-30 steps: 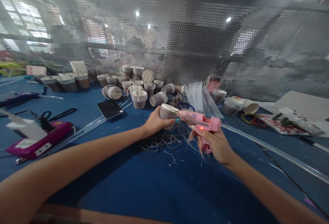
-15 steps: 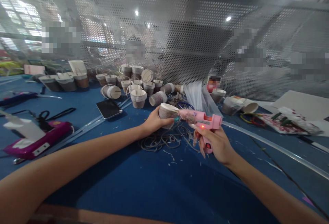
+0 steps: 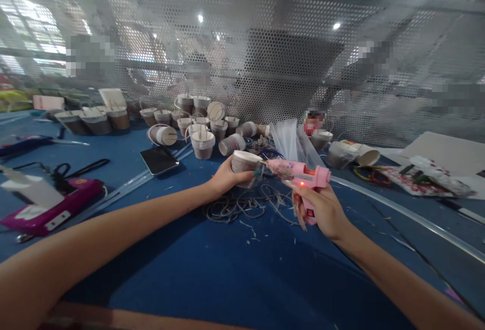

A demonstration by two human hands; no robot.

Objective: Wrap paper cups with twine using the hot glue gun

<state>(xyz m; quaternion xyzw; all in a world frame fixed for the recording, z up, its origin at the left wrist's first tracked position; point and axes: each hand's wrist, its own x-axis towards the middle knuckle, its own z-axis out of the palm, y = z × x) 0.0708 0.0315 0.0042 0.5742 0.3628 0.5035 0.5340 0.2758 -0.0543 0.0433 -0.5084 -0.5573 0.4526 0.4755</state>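
My left hand is wrapped round a small cord-wrapped cup with a pale rim, held tilted above the blue table. My right hand grips the handle of a pink glue gun, on which a red light glows. The gun's nozzle points left, close to the right side of the cup's rim; whether it touches cannot be told. Loose grey cord lies in loops under the cup and beside my left hand.
Several wrapped cups stand or lie behind my hands. A phone and a purple power strip are on the left. Clear glue sticks or tubes run across the right. A perforated metal screen rises behind the table.
The glue gun and my right hand have moved slightly right, widening the space between nozzle and cup. My left hand and the cup have shifted slightly left.
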